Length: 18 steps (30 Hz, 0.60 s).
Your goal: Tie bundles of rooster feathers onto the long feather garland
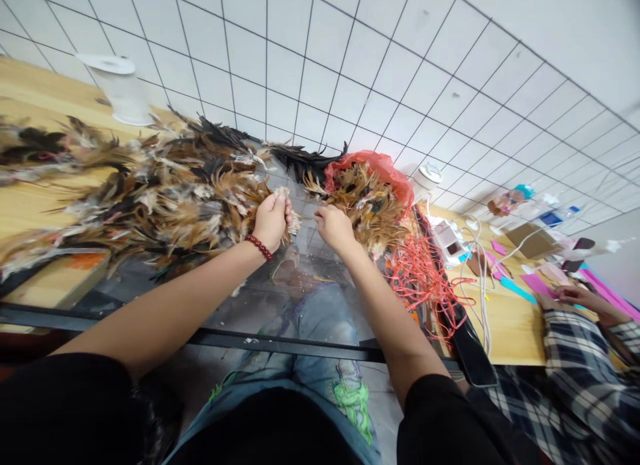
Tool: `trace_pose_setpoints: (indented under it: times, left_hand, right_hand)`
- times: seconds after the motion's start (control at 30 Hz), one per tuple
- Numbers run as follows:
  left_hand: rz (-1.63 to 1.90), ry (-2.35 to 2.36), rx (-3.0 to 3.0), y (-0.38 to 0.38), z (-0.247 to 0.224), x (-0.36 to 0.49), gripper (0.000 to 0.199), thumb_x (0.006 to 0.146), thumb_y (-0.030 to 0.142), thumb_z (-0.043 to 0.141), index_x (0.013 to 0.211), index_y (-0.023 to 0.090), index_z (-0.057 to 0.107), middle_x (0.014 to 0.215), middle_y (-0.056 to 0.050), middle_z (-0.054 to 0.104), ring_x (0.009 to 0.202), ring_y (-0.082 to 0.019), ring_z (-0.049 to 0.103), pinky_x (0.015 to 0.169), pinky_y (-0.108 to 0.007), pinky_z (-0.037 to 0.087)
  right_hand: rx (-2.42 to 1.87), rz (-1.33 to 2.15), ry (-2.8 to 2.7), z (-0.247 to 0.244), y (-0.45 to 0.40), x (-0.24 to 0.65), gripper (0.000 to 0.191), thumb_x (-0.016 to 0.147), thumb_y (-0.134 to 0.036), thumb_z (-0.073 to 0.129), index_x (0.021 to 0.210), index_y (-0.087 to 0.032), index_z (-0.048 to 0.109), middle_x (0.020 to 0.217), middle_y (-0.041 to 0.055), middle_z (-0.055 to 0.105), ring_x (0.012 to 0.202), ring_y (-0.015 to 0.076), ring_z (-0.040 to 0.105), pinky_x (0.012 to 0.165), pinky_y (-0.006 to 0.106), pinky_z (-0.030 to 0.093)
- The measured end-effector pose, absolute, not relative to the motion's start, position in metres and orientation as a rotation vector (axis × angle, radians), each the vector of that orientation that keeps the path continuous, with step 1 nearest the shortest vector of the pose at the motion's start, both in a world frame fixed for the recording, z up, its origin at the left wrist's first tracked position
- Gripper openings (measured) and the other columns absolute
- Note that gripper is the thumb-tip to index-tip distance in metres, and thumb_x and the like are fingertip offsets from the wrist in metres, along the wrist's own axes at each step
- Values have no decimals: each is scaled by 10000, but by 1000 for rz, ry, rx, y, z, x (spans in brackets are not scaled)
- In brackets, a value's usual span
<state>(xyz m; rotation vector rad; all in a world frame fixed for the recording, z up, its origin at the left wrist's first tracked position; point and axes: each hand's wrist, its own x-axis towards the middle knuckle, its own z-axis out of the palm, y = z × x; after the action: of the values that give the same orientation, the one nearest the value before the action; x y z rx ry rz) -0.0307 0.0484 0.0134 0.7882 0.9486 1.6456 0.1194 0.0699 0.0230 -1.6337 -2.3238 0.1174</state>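
My left hand, with a red bead bracelet at the wrist, is closed around a bunch of pale, fluffy-based feathers. Just to its right, my right hand has its fingers pinched together, and what they hold, if anything, is too small to make out. A wide heap of brown, black and cream feathers spreads to the left of my hands. Close to my right hand, more brown feathers spill from a red plastic bag. The surface beneath my hands is see-through.
Tangled red string lies right of the bag, near a black phone at the edge. A white roll stands back left. On the right, a person in plaid sleeves handles pink strips; white cables run nearby.
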Motion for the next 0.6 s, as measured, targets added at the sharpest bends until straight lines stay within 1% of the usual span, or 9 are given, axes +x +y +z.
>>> trace_pose_setpoints:
  times: [0.1,0.17,0.23,0.3,0.37,0.43,0.5,0.57,0.6]
  left_hand:
    - [1666,951,757,48,14,-31,271,928,283,550,690,181,470,553,61,431,414,-49,396,408,-153,341]
    - [1673,939,750,47,15,-30,267,928,291,547,696,181,473,553,62,434,413,-47,401,408,-149,344]
    - [1680,919,740,46,17,-31,270,933,288,536,694,182,469,547,63,432,411,-46,404,411,-147,350]
    - [1687,905,726,46,19,-32,271,942,277,520,694,182,465,542,64,428,410,-47,404,412,-148,352]
    - [1686,905,706,46,20,-32,272,950,265,502,694,181,464,539,66,426,408,-47,403,410,-150,348]
    - [1655,913,687,46,18,-31,272,953,255,491,694,176,468,540,65,432,409,-48,405,412,-152,347]
    - [1601,925,685,45,15,-28,274,946,256,502,687,170,480,551,53,467,429,-55,437,431,-160,371]
    - [1565,934,713,43,11,-24,270,925,261,547,678,162,503,579,31,521,476,-65,486,474,-168,405]
    - [1560,937,734,42,9,-22,264,910,261,576,674,158,518,590,22,539,498,-69,500,495,-170,415]
  right_hand:
    - [-1730,59,-2386,15,80,105,305,940,-262,448,1178,-238,639,1222,104,616,1102,234,600,898,327,458]
    - [-1752,111,-2387,10,86,96,310,941,-292,458,1202,-259,622,1207,92,615,1092,228,600,886,318,459]
    - [-1737,176,-2380,7,90,90,277,934,-266,451,1131,-257,645,1160,82,626,1064,217,599,870,304,454]
    - [-1690,224,-2328,6,90,89,230,912,-216,453,1013,-226,659,1120,82,630,1045,204,586,875,292,439]
    - [-1622,310,-2183,6,84,93,187,886,-174,456,928,-191,637,1071,77,634,1023,181,568,889,272,420]
    - [-1547,477,-1950,6,74,98,158,886,-189,441,897,-178,598,969,52,633,938,152,560,857,248,420]
    - [-1456,681,-1712,8,62,100,149,892,-261,435,880,-185,562,828,9,598,791,131,536,763,225,425]
    - [-1345,839,-1559,9,50,97,159,876,-331,465,852,-193,540,729,-25,541,677,118,489,678,211,413]
    - [-1287,891,-1525,10,44,95,160,860,-343,486,831,-194,536,705,-33,526,649,112,475,658,208,409]
